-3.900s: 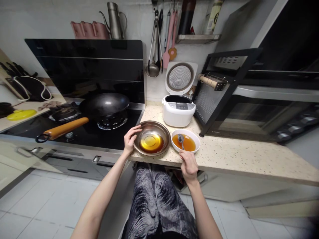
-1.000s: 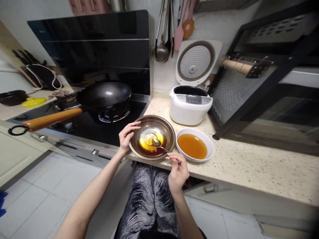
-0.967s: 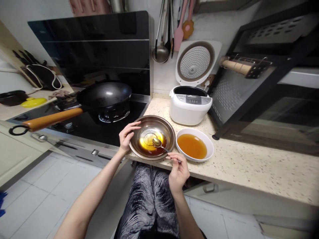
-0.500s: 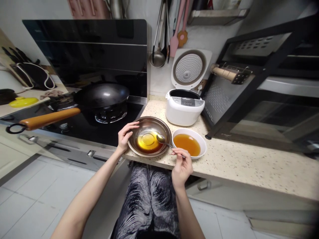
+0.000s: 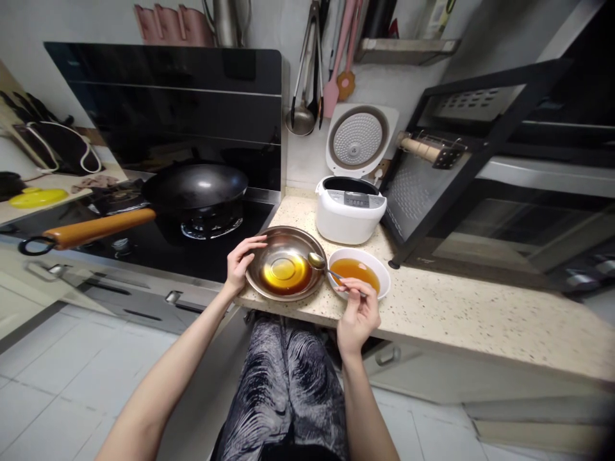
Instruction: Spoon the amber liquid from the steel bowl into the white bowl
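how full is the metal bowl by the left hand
Partly full: amber liquid covers the bottom of the metal bowl, with bare inner wall showing between it and the far rim.

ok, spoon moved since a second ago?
Yes, the spoon went right: its head, then left of the rice cooker, now roughly lines up with the cooker's left edge.
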Motion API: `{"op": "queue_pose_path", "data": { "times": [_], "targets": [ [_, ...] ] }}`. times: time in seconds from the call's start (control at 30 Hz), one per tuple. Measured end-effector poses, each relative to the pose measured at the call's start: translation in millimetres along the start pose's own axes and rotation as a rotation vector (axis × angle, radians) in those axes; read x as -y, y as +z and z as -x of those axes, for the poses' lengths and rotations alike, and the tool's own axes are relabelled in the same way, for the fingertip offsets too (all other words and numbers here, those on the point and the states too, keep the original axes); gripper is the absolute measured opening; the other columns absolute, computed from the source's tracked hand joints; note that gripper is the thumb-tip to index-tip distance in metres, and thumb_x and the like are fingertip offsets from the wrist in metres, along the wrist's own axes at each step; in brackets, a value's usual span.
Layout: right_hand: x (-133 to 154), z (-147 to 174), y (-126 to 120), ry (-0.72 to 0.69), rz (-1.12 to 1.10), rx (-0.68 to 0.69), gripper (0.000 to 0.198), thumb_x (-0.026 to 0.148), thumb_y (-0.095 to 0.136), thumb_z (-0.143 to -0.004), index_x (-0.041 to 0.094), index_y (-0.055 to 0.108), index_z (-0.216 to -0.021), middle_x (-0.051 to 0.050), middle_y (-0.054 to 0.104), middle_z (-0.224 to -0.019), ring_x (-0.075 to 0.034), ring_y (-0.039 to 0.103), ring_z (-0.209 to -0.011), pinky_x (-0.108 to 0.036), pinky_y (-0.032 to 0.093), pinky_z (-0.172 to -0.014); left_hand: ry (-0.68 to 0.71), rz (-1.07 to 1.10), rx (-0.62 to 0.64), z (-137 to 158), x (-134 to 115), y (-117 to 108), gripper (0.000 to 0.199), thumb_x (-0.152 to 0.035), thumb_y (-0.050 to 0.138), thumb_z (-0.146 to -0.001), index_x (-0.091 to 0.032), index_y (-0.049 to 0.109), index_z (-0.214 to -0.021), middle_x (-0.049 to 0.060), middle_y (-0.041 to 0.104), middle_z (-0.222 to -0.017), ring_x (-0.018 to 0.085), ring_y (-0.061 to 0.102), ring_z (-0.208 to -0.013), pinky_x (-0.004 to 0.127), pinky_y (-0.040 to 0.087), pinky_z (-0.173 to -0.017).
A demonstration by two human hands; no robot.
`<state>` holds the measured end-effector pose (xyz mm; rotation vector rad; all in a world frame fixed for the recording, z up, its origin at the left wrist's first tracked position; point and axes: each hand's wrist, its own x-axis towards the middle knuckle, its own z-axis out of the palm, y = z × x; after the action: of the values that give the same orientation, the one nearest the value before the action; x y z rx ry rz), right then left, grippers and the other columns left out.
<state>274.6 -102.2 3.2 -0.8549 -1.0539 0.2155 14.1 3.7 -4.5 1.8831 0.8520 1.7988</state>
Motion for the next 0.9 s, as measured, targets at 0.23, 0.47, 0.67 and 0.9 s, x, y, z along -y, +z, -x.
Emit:
{"op": "queue_pose_path", "data": {
  "times": [0.23,0.47,0.67,0.9],
  "targets": [
    [1,-14,-10,-0.025,0.052,-0.091,0.017,0.031,0.057,-0.105,0.02,0.066,-0.095,-0.005,0.071,-0.094,-0.016,0.071,-0.08,-0.033,0.062,-0.074,0.004,0.009,-0.003,0,1,0,0.031,-0.03,0.057,-0.092,-0.022,0.083,-0.106,0.01,0.076,-0.129,0.034,0.068,-0.124,0.053,0.049,-0.113],
    [-8,-14,-25,-0.074,0.082,-0.1,0.015,0.027,0.057,-0.104,0.02,0.067,-0.095,-0.005,0.072,-0.094,-0.017,0.072,-0.085,-0.033,0.061,-0.076,0.013,0.004,0.0,0,3,-1,0.031,-0.029,0.056,-0.092,-0.022,0.083,-0.107,0.01,0.077,-0.129,0.033,0.069,-0.124,0.052,0.049,-0.113],
    [-15,-9,-37,-0.23,0.209,0.016,0.015,0.021,0.055,-0.104,0.022,0.068,-0.097,-0.005,0.074,-0.091,-0.02,0.073,-0.089,-0.037,0.06,-0.082,0.013,0.005,0.001,0,2,-1,0.031,-0.028,0.056,-0.091,-0.021,0.083,-0.106,0.01,0.077,-0.129,0.033,0.069,-0.123,0.051,0.05,-0.112],
    [-19,-8,-46,-0.531,0.312,0.196,0.024,0.006,0.054,-0.099,0.022,0.07,-0.109,-0.007,0.077,-0.094,-0.022,0.074,-0.089,-0.039,0.062,-0.076,0.002,0.003,-0.002,0,2,0,0.031,-0.03,0.057,-0.091,-0.021,0.083,-0.105,0.01,0.077,-0.128,0.033,0.069,-0.123,0.052,0.049,-0.113]
  ]
}}
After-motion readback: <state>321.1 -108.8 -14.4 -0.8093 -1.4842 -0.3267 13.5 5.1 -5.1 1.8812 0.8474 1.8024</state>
